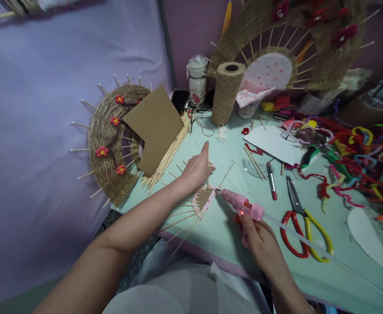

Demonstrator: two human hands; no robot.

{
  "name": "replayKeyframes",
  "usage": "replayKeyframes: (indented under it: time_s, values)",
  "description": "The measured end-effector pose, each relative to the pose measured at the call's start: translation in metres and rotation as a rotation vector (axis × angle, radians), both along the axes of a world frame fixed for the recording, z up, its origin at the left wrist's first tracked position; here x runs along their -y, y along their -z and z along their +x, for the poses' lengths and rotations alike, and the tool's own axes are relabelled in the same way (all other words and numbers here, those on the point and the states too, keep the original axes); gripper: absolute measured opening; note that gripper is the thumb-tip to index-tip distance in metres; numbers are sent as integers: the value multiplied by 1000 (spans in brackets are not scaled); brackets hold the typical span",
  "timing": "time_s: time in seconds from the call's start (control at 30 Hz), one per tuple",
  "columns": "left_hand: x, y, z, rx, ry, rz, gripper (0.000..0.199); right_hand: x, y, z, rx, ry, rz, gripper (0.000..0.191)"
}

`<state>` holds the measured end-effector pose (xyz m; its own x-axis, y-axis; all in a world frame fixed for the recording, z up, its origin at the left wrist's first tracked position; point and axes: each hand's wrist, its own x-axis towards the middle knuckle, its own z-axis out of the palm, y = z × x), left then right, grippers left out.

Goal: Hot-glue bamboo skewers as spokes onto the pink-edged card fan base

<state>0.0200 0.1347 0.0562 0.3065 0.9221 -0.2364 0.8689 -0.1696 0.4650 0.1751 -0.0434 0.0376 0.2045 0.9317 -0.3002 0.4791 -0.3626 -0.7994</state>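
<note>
My right hand (259,237) is closed around a pink hot glue gun (243,204) with a long clear glue stick (296,233) running out of its back. The gun's nozzle is at the straight edge of a small cardboard half-circle (205,199), trimmed with pink-dotted white fabric. Thin wooden sticks (182,213) fan out from its curved edge. Above it is my left hand (197,170), index finger stretched forward and the other fingers curled under, mostly hidden. A bit of something pink and white shows beside those fingers.
Red-and-yellow-handled scissors (296,209), a marker (271,181) and a protractor (252,168) lie at right, near tangled pipe cleaners (351,170). Behind stand a twine spool (227,93) and a bottle (197,80). At left are a twine-woven arch (104,135), cardboard (158,126) and bundled sticks (168,159).
</note>
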Motion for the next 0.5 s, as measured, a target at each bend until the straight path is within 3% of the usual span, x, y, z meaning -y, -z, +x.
replayKeyframes:
  time_s: [0.13, 0.5]
  values:
    - [-1, 0, 0, -12, 31, 22, 75, 0, 2, 0, -10, 21, 13, 70]
    - [-3, 2, 4, -31, -7, 16, 77, -1, -1, 0, -2, 10, 10, 69]
